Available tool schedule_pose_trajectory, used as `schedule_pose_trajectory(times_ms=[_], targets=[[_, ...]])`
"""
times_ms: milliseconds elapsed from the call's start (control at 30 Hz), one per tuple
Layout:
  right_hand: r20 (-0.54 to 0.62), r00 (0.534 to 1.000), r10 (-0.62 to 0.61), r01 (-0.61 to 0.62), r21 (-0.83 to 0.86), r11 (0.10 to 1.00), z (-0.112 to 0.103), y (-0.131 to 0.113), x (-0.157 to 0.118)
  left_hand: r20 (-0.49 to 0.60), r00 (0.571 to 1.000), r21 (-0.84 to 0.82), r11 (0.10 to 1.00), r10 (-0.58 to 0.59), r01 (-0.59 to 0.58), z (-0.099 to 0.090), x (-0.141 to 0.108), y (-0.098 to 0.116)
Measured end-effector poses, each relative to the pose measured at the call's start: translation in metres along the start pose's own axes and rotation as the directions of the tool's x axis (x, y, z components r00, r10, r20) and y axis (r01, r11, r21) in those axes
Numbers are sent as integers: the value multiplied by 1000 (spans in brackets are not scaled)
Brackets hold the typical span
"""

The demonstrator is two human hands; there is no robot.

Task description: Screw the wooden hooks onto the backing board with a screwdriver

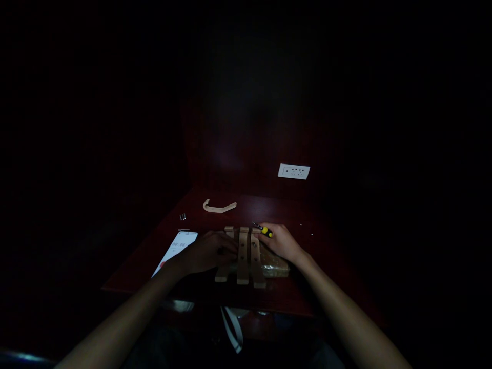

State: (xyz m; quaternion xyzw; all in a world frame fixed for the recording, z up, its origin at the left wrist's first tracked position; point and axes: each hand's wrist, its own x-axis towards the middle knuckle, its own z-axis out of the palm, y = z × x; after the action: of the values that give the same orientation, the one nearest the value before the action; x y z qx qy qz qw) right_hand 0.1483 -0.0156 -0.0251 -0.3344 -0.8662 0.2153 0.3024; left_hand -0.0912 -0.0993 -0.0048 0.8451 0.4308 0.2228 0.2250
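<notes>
In the middle of the dark red table, three wooden strips [242, 264] with screw holes lie side by side, their near ends toward me. They rest over a block wrapped in shiny clear plastic [279, 268]. My left hand [211, 251] is in shadow, its curled fingers gripping the left and middle strips from the left side. My right hand [282, 240] is closed around a small yellow-and-black screwdriver [266, 231], its metal tip pointing left and away. The right fingers also sit against the upper part of the right strip, and some of them are hidden.
A loose curved wooden hook [220, 208] lies farther back. Several small metal pieces [182, 217] are at the left, above a lit phone [177, 251] showing a timer. A white socket plate [293, 171] is on the back wall. A white strap [232, 330] hangs below the table's front edge.
</notes>
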Motion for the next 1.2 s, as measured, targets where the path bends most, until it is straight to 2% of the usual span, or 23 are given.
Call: schedule_pose_trajectory(times_ms=[300, 567, 833, 933, 1033, 1200], targets=[[-30, 1000, -2, 3, 41, 999, 7, 4, 0, -78, 997, 174, 984, -23, 36, -11, -11, -9], [-52, 999, -4, 8, 69, 998, 10, 5, -2, -74, 997, 234, 972, -8, 25, -11, -7, 1], [-65, 998, 6, -1, 77, 997, 11, 6, -3, -74, 996, 107, 994, 40, -32, 0, 14, 18], [-65, 998, -1, 7, 85, 996, 11, 7, -4, -80, 996, 166, 986, 30, -17, 10, 25, 18], [-64, 998, -3, 10, 99, 995, 11, 6, -4, -117, 993, 261, 964, -18, 48, 19, 33, 17], [-62, 998, -1, 7, 105, 994, 11, 5, -4, -158, 983, 306, 942, -92, 137, 23, 38, 21]])
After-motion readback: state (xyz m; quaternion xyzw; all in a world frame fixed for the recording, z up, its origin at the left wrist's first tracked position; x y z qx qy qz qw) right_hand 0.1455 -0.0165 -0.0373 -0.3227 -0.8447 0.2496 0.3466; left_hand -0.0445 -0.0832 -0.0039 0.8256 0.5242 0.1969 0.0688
